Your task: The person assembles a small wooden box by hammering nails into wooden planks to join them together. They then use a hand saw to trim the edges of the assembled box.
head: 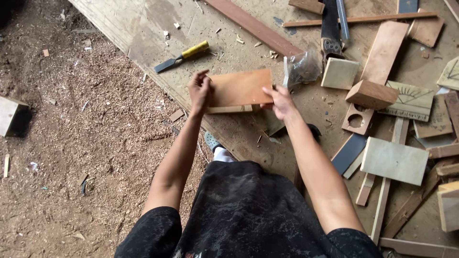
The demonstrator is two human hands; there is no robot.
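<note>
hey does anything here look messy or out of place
Yes. Sawdust covers the floor left of the plywood sheet, and wood offcuts lie scattered at odd angles on the right. A chisel lies loose on the sheet.

Flat reddish-brown wooden board (pixel 240 87) (rectangular, smooth) held level above the plywood.

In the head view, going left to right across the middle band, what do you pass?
Pale wood block on the sawdust → yellow-handled chisel → left hand → reddish board → right hand → clear plastic bag → brown wood block
</note>
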